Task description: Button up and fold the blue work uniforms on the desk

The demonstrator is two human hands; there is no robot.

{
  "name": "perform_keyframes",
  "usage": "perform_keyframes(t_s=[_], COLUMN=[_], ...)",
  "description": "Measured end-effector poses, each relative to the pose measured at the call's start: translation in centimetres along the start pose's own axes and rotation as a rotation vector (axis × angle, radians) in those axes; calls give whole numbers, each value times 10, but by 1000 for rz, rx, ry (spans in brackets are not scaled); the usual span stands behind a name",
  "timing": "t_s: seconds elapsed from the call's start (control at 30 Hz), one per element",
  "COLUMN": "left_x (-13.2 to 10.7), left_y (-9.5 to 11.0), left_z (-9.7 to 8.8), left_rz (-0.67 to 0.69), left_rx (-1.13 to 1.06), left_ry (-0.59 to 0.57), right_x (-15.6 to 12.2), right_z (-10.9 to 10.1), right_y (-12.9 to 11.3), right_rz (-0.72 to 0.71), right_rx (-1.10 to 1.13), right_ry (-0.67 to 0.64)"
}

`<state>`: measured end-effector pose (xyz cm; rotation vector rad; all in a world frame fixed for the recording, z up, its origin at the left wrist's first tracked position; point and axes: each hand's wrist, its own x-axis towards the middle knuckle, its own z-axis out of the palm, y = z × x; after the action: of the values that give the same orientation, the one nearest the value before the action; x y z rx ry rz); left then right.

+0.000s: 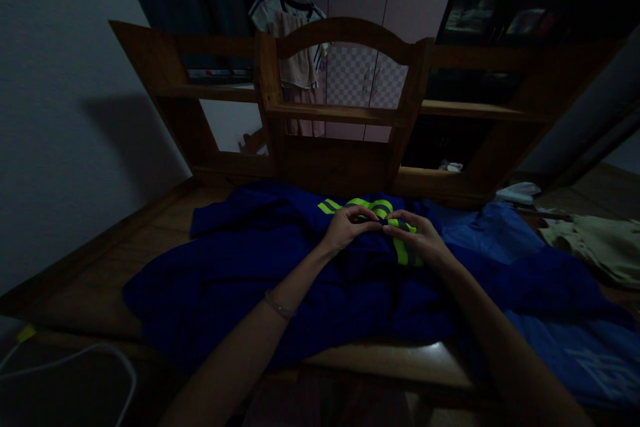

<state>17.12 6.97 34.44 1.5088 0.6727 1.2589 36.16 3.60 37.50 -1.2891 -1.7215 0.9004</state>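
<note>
A dark blue work jacket [280, 280] with yellow-green reflective strips [403, 253] lies spread and rumpled on a wooden surface. Over its upper middle, my left hand [345, 227] pinches a bit of the dark cloth between thumb and fingers. My right hand [417, 237] pinches the cloth too, fingertips almost meeting those of the left. Whatever small part sits between the fingertips is too dark to make out. The strips pass behind and beneath both hands. A thin bracelet [280, 307] circles my left wrist.
The wooden surface [95, 280] backs onto a wooden headboard with shelves [345, 113]. A lighter blue bag or cloth with pale lettering [575, 353] lies at the right, near folded pale cloth [595, 247]. A white cable [125, 367] hangs at the lower left. The room is dim.
</note>
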Motion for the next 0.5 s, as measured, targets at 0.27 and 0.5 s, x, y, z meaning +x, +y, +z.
perform_keyframes(t_s=[0.27, 0.5], left_x=[0, -1], left_y=[3, 4], left_z=[-13, -12], left_rz=[-68, -4], left_rx=[48, 133], left_ry=[-189, -139], right_x=[-4, -3], right_z=[-2, 2], right_y=[-5, 0], right_rz=[79, -164], right_rx=[34, -258], right_ry=[-125, 24])
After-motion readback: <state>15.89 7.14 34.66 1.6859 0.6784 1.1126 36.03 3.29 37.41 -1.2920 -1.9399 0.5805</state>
